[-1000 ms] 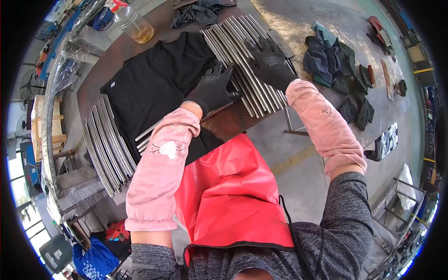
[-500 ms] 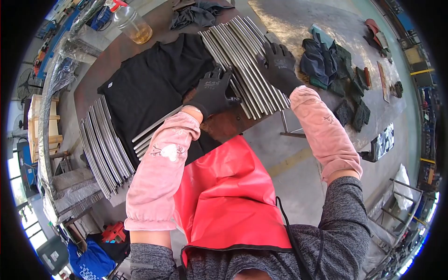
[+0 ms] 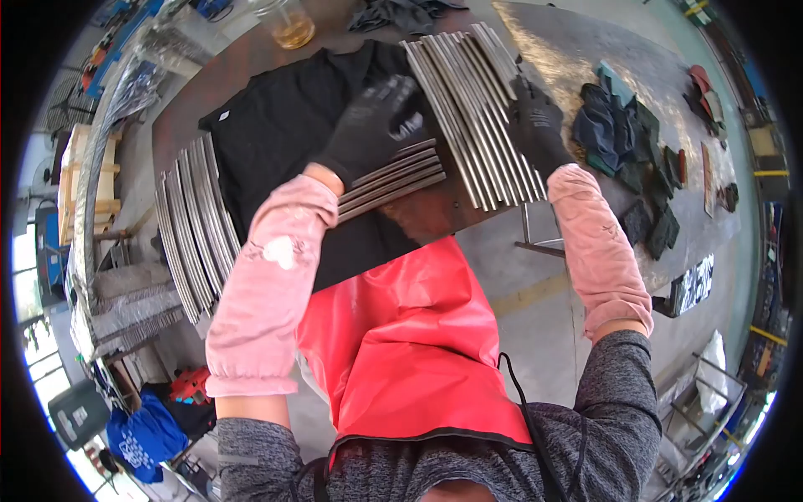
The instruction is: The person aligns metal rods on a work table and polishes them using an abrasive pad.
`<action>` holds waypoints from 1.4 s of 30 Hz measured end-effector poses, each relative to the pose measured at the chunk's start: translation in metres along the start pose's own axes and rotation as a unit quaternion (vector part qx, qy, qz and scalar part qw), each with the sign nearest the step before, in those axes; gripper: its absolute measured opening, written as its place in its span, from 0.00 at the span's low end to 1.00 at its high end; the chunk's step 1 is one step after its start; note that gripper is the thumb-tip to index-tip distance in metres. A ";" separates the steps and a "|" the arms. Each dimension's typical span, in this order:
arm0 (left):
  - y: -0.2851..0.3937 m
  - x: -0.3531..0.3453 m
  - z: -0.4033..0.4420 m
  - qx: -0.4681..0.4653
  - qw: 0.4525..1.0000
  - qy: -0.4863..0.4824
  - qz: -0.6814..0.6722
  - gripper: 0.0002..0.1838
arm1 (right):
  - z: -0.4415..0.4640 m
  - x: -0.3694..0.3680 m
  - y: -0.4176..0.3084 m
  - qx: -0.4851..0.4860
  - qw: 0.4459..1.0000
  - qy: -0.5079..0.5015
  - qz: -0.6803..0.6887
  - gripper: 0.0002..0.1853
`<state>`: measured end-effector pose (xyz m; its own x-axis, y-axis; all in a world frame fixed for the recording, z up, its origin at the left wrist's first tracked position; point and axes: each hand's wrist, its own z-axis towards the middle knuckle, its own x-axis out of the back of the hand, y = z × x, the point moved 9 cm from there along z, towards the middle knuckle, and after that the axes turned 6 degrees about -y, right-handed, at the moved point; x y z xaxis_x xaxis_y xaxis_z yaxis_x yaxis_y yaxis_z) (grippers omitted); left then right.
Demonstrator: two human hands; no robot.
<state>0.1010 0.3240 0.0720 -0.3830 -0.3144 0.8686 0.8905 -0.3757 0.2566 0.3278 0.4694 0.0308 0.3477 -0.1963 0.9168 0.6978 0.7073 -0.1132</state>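
Observation:
Both hands wear black gloves. My left hand is over the black cloth, its fingers apart and slightly curled, with nothing held. Just below it, several metal rods lie across the cloth and the table. My right hand is at the right edge of a row of steel rods; its fingers are bent there, and whether they grip a rod is unclear. Another group of rods lies at the cloth's left end.
A bottle with amber liquid stands at the table's back. Dark crumpled cloths and gloves lie on the right tabletop. A plastic-wrapped frame is at the left.
My left hand has moved away from the row of rods, leftward over the cloth, uncovering the crosswise rods. My right hand has shifted along the row's right edge. The view has shifted.

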 end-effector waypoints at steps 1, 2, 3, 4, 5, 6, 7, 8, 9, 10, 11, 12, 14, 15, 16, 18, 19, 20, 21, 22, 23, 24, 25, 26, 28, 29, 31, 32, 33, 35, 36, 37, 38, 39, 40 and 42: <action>-0.021 0.007 -0.011 0.008 1.000 0.000 0.005 0.35 | -0.002 0.000 0.006 0.008 1.000 -0.001 0.006 0.29; -0.048 0.016 -0.025 0.055 0.997 0.007 0.048 0.36 | -0.003 -0.002 0.018 -0.010 1.000 -0.015 -0.002 0.29; -0.072 0.023 -0.040 0.102 0.991 0.013 0.091 0.37 | -0.005 -0.005 0.026 -0.027 0.999 -0.029 -0.009 0.29; -0.088 0.027 -0.051 0.112 0.989 0.013 0.096 0.37 | -0.005 -0.004 0.027 -0.037 0.998 -0.049 -0.015 0.29; -0.105 0.029 -0.063 0.132 0.979 -0.001 0.153 0.37 | -0.007 -0.003 0.028 -0.048 0.996 -0.070 -0.020 0.29; -0.121 0.032 -0.074 0.150 0.966 -0.017 0.210 0.38 | -0.009 -0.003 0.027 -0.040 0.996 -0.073 -0.014 0.29; -0.132 0.035 -0.084 0.166 0.949 -0.033 0.266 0.39 | -0.010 0.005 0.020 0.002 0.991 -0.028 -0.134 0.29; -0.142 0.038 -0.095 0.181 0.929 -0.048 0.319 0.40 | -0.011 0.009 0.011 0.042 0.967 0.021 -0.252 0.28; -0.147 0.041 -0.104 0.186 0.927 -0.050 0.321 0.40 | -0.011 0.009 0.010 0.047 0.967 0.020 -0.248 0.28; -0.154 0.040 -0.113 0.207 0.920 -0.074 0.324 0.40 | -0.011 0.007 0.012 0.047 0.963 0.001 -0.265 0.29; -0.162 0.039 -0.120 0.228 0.913 -0.096 0.325 0.40 | -0.009 0.007 0.012 0.046 0.958 -0.017 -0.284 0.29; -0.171 0.037 -0.125 0.247 0.905 -0.117 0.326 0.40 | -0.005 0.008 0.014 0.045 0.951 -0.034 -0.303 0.30; -0.188 0.035 -0.131 0.269 0.896 -0.137 0.325 0.40 | 0.009 0.017 -0.007 0.063 0.971 -0.052 -0.224 0.31; -0.198 0.040 -0.127 0.257 0.908 -0.096 0.318 0.40 | 0.022 0.027 -0.043 0.081 0.988 -0.055 -0.123 0.31; -0.208 0.047 -0.120 0.243 0.917 -0.054 0.311 0.40 | 0.030 0.041 -0.086 0.152 0.988 0.009 -0.009 0.30; -0.222 0.059 -0.111 0.211 0.931 0.033 0.296 0.39 | 0.048 0.031 -0.153 0.259 0.957 0.057 0.114 0.29; -0.227 0.056 -0.110 0.209 0.932 0.036 0.294 0.39 | 0.062 0.015 -0.183 0.267 0.957 0.048 0.101 0.29; -0.232 0.052 -0.113 0.228 0.922 0.025 0.312 0.39 | 0.073 -0.003 -0.202 0.276 0.957 0.037 0.087 0.29; -0.237 0.047 -0.119 0.248 0.911 0.014 0.329 0.39 | 0.080 -0.023 -0.207 0.277 0.956 0.034 0.085 0.29; -0.244 0.045 -0.125 0.270 0.898 0.004 0.348 0.39 | 0.086 -0.043 -0.214 0.289 0.955 0.048 0.043 0.30; -0.250 0.042 -0.134 0.292 0.884 -0.009 0.365 0.39 | 0.089 -0.057 -0.220 0.302 0.952 0.060 0.002 0.31; -0.251 0.040 -0.138 0.296 0.885 -0.013 0.360 0.39 | 0.093 -0.068 -0.212 0.283 0.958 0.036 -0.037 0.33; -0.246 0.042 -0.134 0.296 0.883 -0.021 0.363 0.38 | 0.093 -0.076 -0.199 0.263 0.962 0.008 -0.075 0.34; -0.239 0.047 -0.130 0.300 0.881 -0.027 0.365 0.37 | 0.094 -0.075 -0.195 0.270 0.960 -0.004 -0.075 0.34; -0.229 0.058 -0.124 0.310 0.875 -0.040 0.370 0.34 | 0.101 -0.079 -0.187 0.258 0.947 -0.053 -0.186 0.35; -0.235 0.059 -0.124 0.318 0.874 -0.043 0.364 0.34 | 0.103 -0.080 -0.191 0.265 0.944 -0.060 -0.186 0.35; -0.270 0.041 -0.128 0.395 0.900 -0.127 0.130 0.33 | 0.102 -0.079 -0.206 0.320 0.925 -0.043 -0.202 0.35; -0.281 0.032 -0.131 0.423 0.891 -0.164 0.011 0.33 | 0.101 -0.080 -0.213 0.345 0.915 -0.031 -0.209 0.36; -0.284 0.023 -0.137 0.444 0.867 -0.199 -0.107 0.33 | 0.098 -0.081 -0.220 0.368 0.904 -0.019 -0.214 0.36; -0.284 0.058 -0.143 0.435 0.883 -0.121 -0.129 0.32 | 0.099 -0.095 -0.209 0.350 0.908 -0.024 -0.230 0.36; -0.268 0.082 -0.143 0.437 0.882 -0.119 -0.127 0.32 | 0.102 -0.103 -0.198 0.334 0.909 -0.027 -0.247 0.35; -0.253 0.104 -0.163 0.503 0.844 -0.112 -0.147 0.33 | 0.101 -0.112 -0.189 0.316 0.911 -0.033 -0.263 0.35; -0.235 0.122 -0.182 0.565 0.802 -0.103 -0.165 0.33 | 0.101 -0.116 -0.185 0.298 0.913 -0.036 -0.278 0.35; -0.224 0.141 -0.189 0.536 0.834 -0.099 -0.090 0.33 | 0.100 -0.087 -0.202 0.320 0.915 -0.038 -0.242 0.34; -0.215 0.161 -0.200 0.506 0.857 -0.095 -0.014 0.32 | 0.090 -0.051 -0.225 0.344 0.916 -0.040 -0.203 0.34; -0.194 0.179 -0.240 0.417 0.907 -0.050 0.020 0.29 | 0.062 -0.026 -0.258 0.330 0.942 -0.036 -0.055 0.35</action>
<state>-0.1986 0.1316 0.0759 -0.3600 -0.2161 0.9076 0.7953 0.4374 0.4196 0.1003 0.3345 0.0601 0.2352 -0.2640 0.9354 0.1775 0.9579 0.2257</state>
